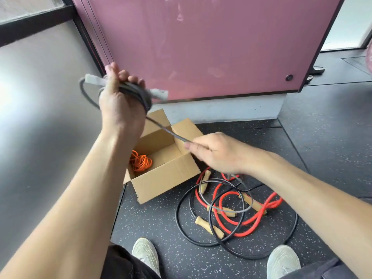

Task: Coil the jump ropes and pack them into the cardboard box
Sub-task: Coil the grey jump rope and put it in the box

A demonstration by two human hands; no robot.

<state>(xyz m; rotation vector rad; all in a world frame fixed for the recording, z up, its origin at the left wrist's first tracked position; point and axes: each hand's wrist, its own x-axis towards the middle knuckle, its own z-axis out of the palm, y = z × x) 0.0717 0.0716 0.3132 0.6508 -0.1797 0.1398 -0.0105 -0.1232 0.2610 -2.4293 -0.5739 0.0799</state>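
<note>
At the bottom edge, the person's left shoe (145,252) and right shoe (282,260) stand apart on the speckled dark floor (161,222). Between and just beyond them lies a loose tangle: a black rope (209,245) in wide loops and a thick red rope (270,204) crossing it, with wooden handles (209,227) among them. A strip of bare floor separates the tangle from the cardboard box (167,178), which sits to its left with flaps folded outward, its left corner near the frosted glass wall (40,117). An orange rope (141,163) lies bundled in the box's left half; the rest of its bottom is bare.

Above the box's right flap, the right hand (217,152) pinches a grey rope (167,130), whose slack drops onto the tangle. The strand runs taut up and left to the raised left hand (118,101), whose fingers curl round a coil (138,93) of that same rope, pale handles (159,94) sticking out either side.

Behind stands a pink panel (211,47) on a grey plinth (221,109); past its right corner, more floor extends.
</note>
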